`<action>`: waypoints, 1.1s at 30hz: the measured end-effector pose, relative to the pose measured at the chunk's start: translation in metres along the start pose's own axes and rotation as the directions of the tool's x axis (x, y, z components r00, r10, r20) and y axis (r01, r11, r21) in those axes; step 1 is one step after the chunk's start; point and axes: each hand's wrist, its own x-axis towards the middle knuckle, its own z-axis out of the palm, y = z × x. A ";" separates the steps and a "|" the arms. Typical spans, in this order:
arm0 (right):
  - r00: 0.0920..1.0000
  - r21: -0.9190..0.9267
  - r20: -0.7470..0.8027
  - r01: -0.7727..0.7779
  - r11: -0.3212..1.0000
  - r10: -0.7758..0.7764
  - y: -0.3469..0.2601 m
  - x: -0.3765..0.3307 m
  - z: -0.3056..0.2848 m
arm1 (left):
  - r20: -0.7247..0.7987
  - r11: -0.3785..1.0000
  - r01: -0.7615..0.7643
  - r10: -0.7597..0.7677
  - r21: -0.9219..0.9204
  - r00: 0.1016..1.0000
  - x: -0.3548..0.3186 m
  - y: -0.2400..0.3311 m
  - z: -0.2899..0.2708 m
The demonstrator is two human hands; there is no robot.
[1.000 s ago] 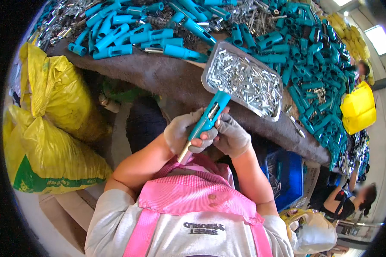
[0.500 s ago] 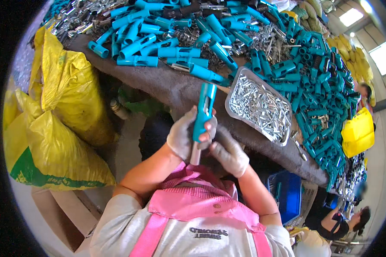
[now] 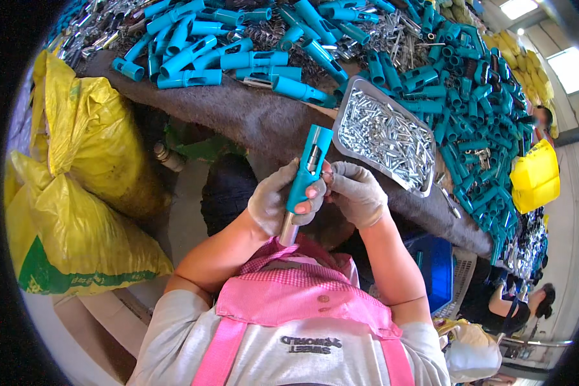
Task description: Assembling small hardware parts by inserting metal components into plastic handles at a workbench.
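My gloved left hand (image 3: 271, 199) is wrapped round a teal slotted tube (image 3: 319, 137) and holds it tilted above my lap. Dark and metallic parts show through the slot, and a silver metal shaft (image 3: 289, 229) sticks out of the lower end. At the tube's right side, the gloved fingers of my right hand (image 3: 359, 194) are pinched together by the left fingertips. Whatever lies in that pinch is too small to make out. Just beyond my right hand, a grey plastic tray (image 3: 381, 170) filled with small silver pins rests on the table edge.
Teal tubes (image 3: 253, 59) lie heaped on the brown-covered table (image 3: 193, 108), with a larger pile (image 3: 476, 116) on the right. Full yellow sacks (image 3: 96, 225) stand at the left. A blue crate (image 3: 434, 270) is beside me at lower right; another person (image 3: 495, 309) works farther off.
My right hand has come up to the tube's side and its fingers have closed together. The left hand keeps its hold, with the tube tilted slightly more to the right. The whole view has shifted a little.
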 end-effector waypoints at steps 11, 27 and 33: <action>0.999 0.003 0.045 -0.014 1.000 0.013 -0.001 -0.012 -0.011 | 0.055 0.991 0.136 -0.136 0.020 0.989 0.003 -0.014 -0.001; 0.959 0.446 0.283 -0.124 0.887 -0.009 0.038 -0.020 -0.037 | 0.066 0.958 0.251 -0.244 -0.138 0.968 0.004 -0.027 -0.004; 0.991 0.183 0.130 -0.057 0.982 0.033 0.037 -0.021 -0.024 | -0.081 0.972 0.165 -0.153 0.170 0.985 -0.001 -0.024 -0.008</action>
